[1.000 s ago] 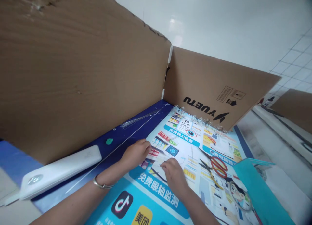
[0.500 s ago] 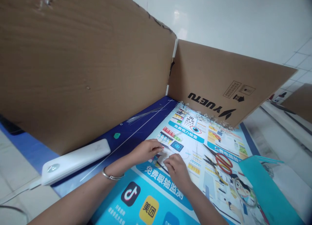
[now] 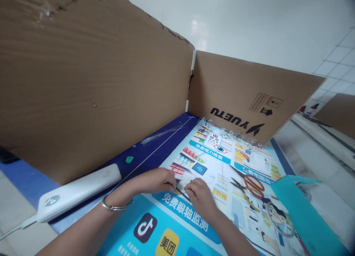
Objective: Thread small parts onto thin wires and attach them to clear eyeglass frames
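Poster (image 3: 205, 167), Chinese-printed, lies flat beneath both hands, its pale ground probably a help for close work. Left hand (image 3: 165, 180) curls closed over it; right hand (image 3: 197, 193), just beside, pinches inward, thumb near forefinger. Cannot tell what either grips; the closeness suggests fine control. Red-handled scissors (image 3: 253, 187) and yellow-handled scissors (image 3: 244, 192) lie to the right, likely for easy reach. Clear strands (image 3: 158, 136) run lengthwise on the blue surface (image 3: 166, 152), far left, presumably against tangling. Cardboard panel (image 3: 249, 86) stands upright beyond, perhaps as a screen.
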Demonstrator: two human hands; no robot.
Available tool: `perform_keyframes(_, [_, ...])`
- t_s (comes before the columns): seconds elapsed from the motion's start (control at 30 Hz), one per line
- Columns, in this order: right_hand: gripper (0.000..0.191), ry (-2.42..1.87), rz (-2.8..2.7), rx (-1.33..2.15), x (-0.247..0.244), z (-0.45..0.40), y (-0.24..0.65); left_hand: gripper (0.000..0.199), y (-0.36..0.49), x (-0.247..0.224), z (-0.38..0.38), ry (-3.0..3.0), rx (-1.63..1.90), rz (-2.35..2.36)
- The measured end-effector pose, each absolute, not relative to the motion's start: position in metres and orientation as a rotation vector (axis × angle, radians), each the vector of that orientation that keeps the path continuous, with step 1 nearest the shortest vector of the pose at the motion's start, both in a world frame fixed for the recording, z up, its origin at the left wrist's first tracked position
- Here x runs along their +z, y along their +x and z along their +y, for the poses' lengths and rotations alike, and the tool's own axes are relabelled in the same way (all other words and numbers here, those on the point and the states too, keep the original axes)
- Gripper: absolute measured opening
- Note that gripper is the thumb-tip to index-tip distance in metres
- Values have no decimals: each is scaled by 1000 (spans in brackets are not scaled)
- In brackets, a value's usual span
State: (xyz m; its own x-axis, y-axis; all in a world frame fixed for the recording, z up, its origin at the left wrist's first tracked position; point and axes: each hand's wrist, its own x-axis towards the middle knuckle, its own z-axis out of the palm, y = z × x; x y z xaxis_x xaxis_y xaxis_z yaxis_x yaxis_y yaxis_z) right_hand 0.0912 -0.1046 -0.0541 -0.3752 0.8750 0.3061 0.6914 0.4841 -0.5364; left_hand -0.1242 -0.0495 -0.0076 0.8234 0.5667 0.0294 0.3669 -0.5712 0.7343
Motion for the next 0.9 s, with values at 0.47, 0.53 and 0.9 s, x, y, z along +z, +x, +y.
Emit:
perform_keyframes(0.47, [21,-1321,-2399,-62,-58,-111,90,16,-113,-20,-61,2607,352,874])
perform_keyframes(0.53, [21,-1332,-2394,-103,-60,-110,90,17,-112,-24,-62,2695,359,892])
perform_keyframes(0.9, [17,-1445,-2356,-195,-59,-112,83,14,-97,-17,-70,2977,403,983])
